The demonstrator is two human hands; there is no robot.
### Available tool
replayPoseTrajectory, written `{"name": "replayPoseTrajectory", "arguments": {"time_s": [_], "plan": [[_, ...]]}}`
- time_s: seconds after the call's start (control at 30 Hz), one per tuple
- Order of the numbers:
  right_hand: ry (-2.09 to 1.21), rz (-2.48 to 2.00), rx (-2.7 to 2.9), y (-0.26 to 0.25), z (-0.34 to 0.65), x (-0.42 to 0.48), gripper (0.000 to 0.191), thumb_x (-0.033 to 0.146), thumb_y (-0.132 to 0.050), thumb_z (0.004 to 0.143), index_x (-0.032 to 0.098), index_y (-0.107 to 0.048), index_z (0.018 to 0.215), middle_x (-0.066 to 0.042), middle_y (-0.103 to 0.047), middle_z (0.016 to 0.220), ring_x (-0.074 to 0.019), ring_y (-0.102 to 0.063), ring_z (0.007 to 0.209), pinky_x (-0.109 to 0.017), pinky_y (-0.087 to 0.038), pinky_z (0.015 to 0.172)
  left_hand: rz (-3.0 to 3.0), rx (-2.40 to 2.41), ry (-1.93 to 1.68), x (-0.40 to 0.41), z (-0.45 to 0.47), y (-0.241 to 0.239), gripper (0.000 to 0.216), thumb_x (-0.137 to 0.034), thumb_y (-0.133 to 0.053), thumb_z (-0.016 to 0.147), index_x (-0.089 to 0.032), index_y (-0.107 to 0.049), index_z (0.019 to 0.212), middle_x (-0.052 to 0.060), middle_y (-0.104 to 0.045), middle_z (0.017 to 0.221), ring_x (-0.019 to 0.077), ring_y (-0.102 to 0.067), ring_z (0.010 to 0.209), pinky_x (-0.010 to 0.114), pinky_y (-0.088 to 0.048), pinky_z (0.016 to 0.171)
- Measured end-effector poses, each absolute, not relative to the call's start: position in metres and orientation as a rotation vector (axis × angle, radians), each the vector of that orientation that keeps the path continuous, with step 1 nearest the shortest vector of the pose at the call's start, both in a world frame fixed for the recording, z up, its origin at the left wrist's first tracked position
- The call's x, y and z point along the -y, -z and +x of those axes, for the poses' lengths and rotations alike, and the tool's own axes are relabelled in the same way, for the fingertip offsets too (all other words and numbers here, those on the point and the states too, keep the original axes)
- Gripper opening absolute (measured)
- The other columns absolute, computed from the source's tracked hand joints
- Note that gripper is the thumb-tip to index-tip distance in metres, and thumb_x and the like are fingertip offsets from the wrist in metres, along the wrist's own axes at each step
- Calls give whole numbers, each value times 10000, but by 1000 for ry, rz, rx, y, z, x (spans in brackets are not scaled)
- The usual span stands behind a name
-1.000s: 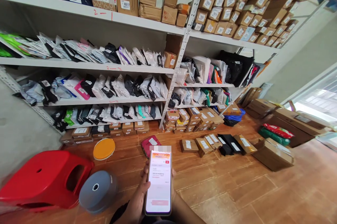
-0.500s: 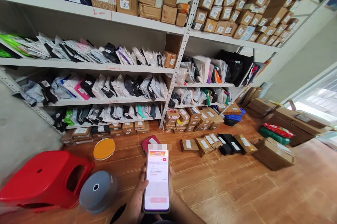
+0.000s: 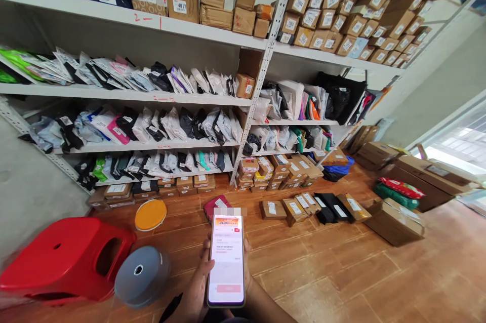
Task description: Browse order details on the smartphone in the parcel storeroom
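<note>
My left hand (image 3: pixel 195 286) holds a smartphone (image 3: pixel 227 262) upright at the bottom centre of the head view. Its lit screen faces me and shows a white page with an orange-red header and a pink button near the bottom. The thumb side lies along the phone's left edge, and fingertips wrap around its right edge. My forearm runs out of the bottom edge beneath the phone. My right hand is not in view.
Metal shelving (image 3: pixel 129 95) ahead holds numbered cartons on top and bagged parcels below. On the tiled floor are a red plastic stool (image 3: pixel 64 257), a grey round stool (image 3: pixel 141 275), an orange disc (image 3: pixel 150 214), a red parcel (image 3: pixel 214 205), small boxes (image 3: pixel 296 207) and large cartons (image 3: pixel 395 223).
The phone has dropped slightly and shifted a little to the left in my left hand. Nothing else has moved.
</note>
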State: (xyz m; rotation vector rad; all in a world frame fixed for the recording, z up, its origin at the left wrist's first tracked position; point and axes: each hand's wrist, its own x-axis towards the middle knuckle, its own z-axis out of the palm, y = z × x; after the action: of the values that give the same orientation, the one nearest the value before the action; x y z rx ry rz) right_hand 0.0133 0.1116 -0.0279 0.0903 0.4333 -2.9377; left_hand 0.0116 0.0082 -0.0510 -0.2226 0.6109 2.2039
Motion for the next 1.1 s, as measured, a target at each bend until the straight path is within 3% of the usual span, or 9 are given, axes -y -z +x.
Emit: {"name": "replayPoseTrajectory", "arguments": {"time_s": [0.2, 0.4, 0.6, 0.8, 1.1], "plan": [[2950, 106, -436, 27, 13, -113, 772, 685, -775, 452, 107, -698, 958, -64, -722, 856, -193, -649, 783, -275, -513, 729, -245, -614, -2212, -9, 9, 56, 782, -284, -641, 810, -326, -239, 1479, 57, -633, 1284, 291, -496, 1273, 486, -266, 1141], [2954, 142, -442, 27, 12, -113, 786, 687, -776, 439, 111, -688, 965, -66, -719, 857, -209, -647, 799, -300, -508, 751, -149, -543, -2134, -1, 5, 45, 758, -261, -640, 826, -320, -252, 1475, 59, -596, 1332, 272, -455, 1310, 441, -283, 1141], [2951, 158, -429, 27, 12, -112, 771, 684, -770, 448, 113, -693, 960, -66, -724, 864, -203, -655, 794, -279, -513, 723, -231, -558, -2221, -10, 9, 61, 805, -295, -640, 816, -350, -195, 1484, 50, -631, 1288, 284, -502, 1269, 475, -278, 1133], [2953, 171, -433, 24, 12, -112, 692, 671, -776, 449, 147, -707, 896, -55, -751, 854, -204, -672, 777, -288, -518, 721, -246, -529, -2214, -13, 9, 60, 772, -289, -631, 814, -324, -239, 1478, 76, -649, 1257, 305, -539, 1227, 503, -281, 1124], [2945, 242, -440, 21, 16, -115, 732, 687, -788, 444, 151, -715, 937, -53, -770, 902, -205, -684, 817, -301, -512, 761, -233, -543, -2176, -5, 1, 35, 936, -259, -699, 776, -313, -110, 1502, 89, -657, 1242, 307, -521, 1246, 507, -292, 1119]]}}
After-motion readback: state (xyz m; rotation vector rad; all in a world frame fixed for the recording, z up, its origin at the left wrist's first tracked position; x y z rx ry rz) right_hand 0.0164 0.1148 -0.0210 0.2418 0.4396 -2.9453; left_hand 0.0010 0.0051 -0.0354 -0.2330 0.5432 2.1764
